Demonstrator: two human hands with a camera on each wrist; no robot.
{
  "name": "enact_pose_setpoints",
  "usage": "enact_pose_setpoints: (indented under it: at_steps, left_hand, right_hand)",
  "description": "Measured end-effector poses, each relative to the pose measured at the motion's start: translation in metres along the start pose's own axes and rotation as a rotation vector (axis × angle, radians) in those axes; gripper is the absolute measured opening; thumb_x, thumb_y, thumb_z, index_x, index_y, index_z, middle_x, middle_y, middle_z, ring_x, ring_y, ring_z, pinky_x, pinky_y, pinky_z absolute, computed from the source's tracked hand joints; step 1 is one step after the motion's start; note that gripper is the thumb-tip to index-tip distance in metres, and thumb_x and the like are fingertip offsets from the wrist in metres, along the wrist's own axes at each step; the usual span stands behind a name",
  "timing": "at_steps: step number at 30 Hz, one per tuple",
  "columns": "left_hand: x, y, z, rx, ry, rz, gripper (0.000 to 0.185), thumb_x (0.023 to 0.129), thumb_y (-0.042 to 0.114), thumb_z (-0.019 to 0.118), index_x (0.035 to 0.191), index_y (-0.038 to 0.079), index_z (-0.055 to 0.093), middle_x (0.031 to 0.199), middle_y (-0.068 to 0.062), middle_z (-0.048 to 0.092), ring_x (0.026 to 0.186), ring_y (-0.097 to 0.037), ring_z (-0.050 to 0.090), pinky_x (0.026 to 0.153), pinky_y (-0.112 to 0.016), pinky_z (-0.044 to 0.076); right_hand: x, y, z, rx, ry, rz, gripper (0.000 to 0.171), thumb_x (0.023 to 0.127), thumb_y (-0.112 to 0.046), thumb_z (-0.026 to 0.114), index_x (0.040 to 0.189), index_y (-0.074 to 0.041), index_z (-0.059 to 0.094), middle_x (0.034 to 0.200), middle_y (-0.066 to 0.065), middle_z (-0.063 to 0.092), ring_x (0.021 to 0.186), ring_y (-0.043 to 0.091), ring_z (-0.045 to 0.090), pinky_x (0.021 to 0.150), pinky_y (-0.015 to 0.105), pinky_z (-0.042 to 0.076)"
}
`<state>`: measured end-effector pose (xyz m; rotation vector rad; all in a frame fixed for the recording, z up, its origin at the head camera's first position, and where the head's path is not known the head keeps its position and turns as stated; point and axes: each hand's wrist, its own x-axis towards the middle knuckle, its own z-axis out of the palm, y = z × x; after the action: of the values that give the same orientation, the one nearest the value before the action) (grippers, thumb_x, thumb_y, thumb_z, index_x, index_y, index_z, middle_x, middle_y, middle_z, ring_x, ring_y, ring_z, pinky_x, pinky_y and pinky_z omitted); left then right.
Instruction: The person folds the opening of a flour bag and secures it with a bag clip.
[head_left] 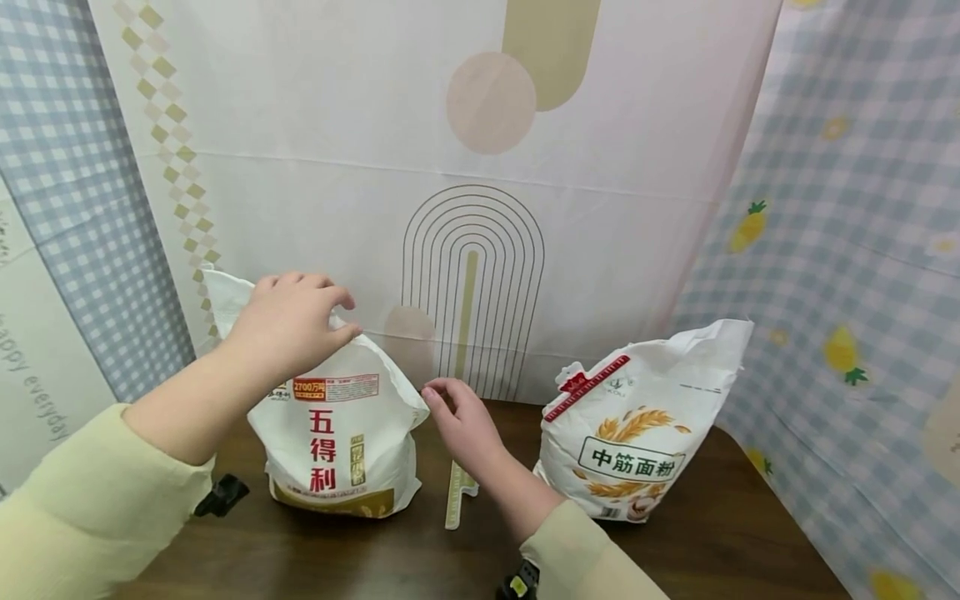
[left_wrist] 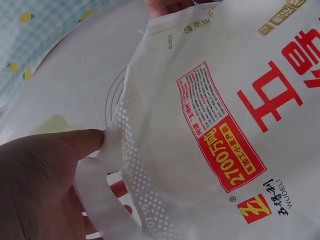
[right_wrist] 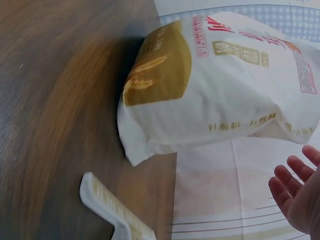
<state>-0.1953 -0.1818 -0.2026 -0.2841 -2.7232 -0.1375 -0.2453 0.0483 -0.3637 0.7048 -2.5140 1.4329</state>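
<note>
A white flour bag [head_left: 330, 450] with large red characters stands on the table at the left. My left hand [head_left: 288, 321] is at its top and grips the white strip at the top edge, the thumb in front and the fingers showing through a slot in the left wrist view. My right hand [head_left: 465, 417] is at the bag's right top corner, its fingers [right_wrist: 285, 185] loosely spread just beside the corner in the right wrist view. Between the two bags lies a white and beige bag clip [head_left: 453, 500], partly hidden by the right forearm.
A second flour bag [head_left: 645, 450], with wheat pictures, stands tilted at the right, a red ruler-marked clip [head_left: 585, 389] across its upper left. Behind the dark wooden table [head_left: 720, 533] hangs a patterned white cloth [head_left: 337, 100], with a checked curtain [head_left: 862, 275] on the right.
</note>
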Motion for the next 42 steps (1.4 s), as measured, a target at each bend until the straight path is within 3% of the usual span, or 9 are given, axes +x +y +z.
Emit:
enact_pose_setpoints:
  at_steps: [12,23,28,32,42]
  left_hand:
    - [0.002,-0.002,-0.002,0.133,-0.108,0.070,0.041,0.087,0.039,0.075,0.115,0.010,0.072,0.118,-0.017,0.065,0.113,-0.043,0.056,0.094,-0.062,0.039]
    - [0.006,-0.003,0.001,0.219,-0.168,0.117,0.034,0.085,0.034,0.076,0.111,0.012,0.073,0.106,-0.011,0.071,0.101,-0.035,0.065,0.087,-0.059,0.044]
    - [0.007,-0.014,0.010,0.198,-0.138,0.192,0.031,0.083,0.039,0.077,0.100,0.013,0.073,0.092,-0.005,0.071,0.089,-0.030,0.067,0.082,-0.056,0.047]
    - [0.006,-0.024,0.018,0.173,-0.100,0.244,0.032,0.084,0.043,0.075,0.099,0.015,0.071,0.090,-0.002,0.070,0.088,-0.028,0.067,0.082,-0.055,0.047]
    - [-0.001,-0.043,0.039,0.124,0.089,0.357,0.031,0.086,0.044,0.075,0.099,0.016,0.071,0.095,0.000,0.068,0.092,-0.025,0.066,0.083,-0.052,0.046]
  right_hand:
    - [0.011,-0.014,0.017,0.069,-0.016,0.016,0.039,0.103,-0.040,0.050,0.120,-0.008,0.066,0.117,0.006,0.062,0.103,0.018,0.059,0.088,0.038,0.050]
    - [0.010,-0.015,0.021,0.029,-0.009,-0.009,0.032,0.099,-0.037,0.060,0.115,-0.011,0.069,0.106,-0.001,0.063,0.088,0.009,0.058,0.076,0.026,0.050]
    - [0.009,-0.016,0.022,-0.010,0.006,-0.028,0.028,0.098,-0.034,0.062,0.113,-0.012,0.070,0.106,0.000,0.064,0.088,0.010,0.058,0.077,0.026,0.050]
    - [0.009,-0.016,0.023,-0.033,0.016,-0.042,0.027,0.098,-0.034,0.062,0.112,-0.012,0.071,0.105,-0.001,0.065,0.087,0.010,0.058,0.076,0.026,0.050]
    - [0.008,-0.011,0.024,-0.032,0.051,-0.054,0.023,0.100,-0.032,0.060,0.109,-0.014,0.072,0.098,-0.003,0.065,0.078,0.005,0.057,0.068,0.022,0.050]
